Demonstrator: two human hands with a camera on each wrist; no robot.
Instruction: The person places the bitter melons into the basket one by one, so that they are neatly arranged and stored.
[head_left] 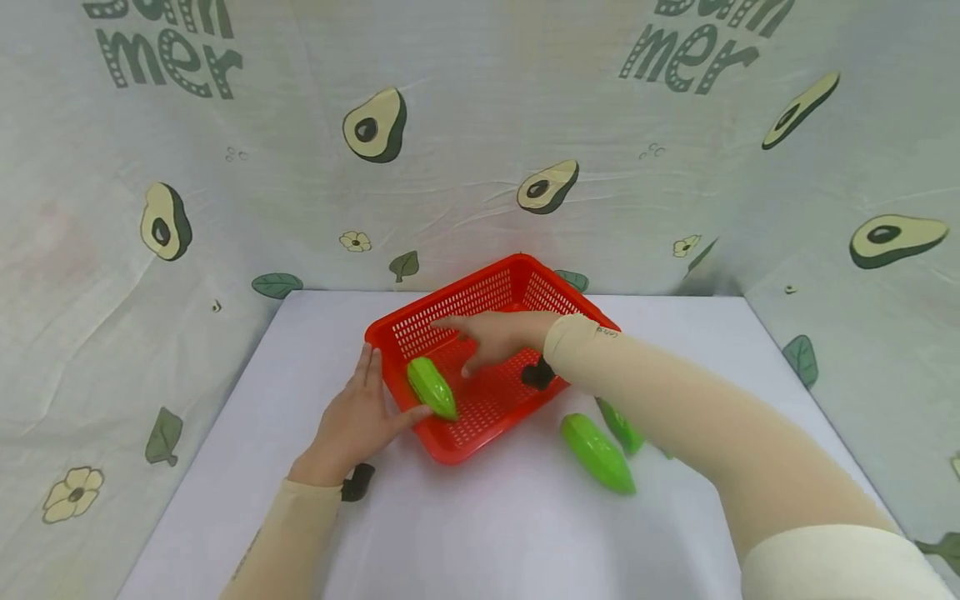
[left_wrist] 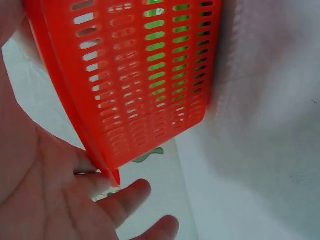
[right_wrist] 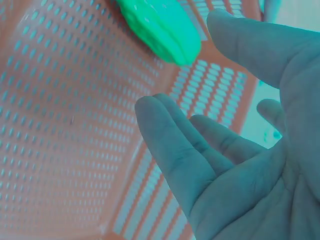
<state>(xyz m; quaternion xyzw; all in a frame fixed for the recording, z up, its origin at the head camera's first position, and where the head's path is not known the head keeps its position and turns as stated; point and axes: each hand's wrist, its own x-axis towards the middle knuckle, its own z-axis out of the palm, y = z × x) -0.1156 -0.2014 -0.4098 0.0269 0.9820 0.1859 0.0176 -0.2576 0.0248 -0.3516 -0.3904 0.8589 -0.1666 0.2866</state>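
A red plastic basket (head_left: 480, 437) with slotted walls stands askew on the table. Inside it, by the left end, lies a glossy green ridged vegetable (head_left: 432, 388) with a pointed tip. My left hand (head_left: 356, 427) touches the basket's left corner, its thumb over the near rim and its other fingers stretched along the left side. Those fingers (left_wrist: 127, 197) look straight in the left wrist view. Over the basket's inside reaches my right hand (head_left: 495, 337), holding nothing. Its fingers and thumb are spread apart, with the green vegetable (right_wrist: 165, 30) just beyond them in the right wrist view.
Two more green vegetables, one in full view (head_left: 597, 454) and one partly under the right forearm (head_left: 621, 427), lie right of the basket on the white table (head_left: 465, 533). A cloth with printed avocados (head_left: 375, 125) hangs behind and at both sides.
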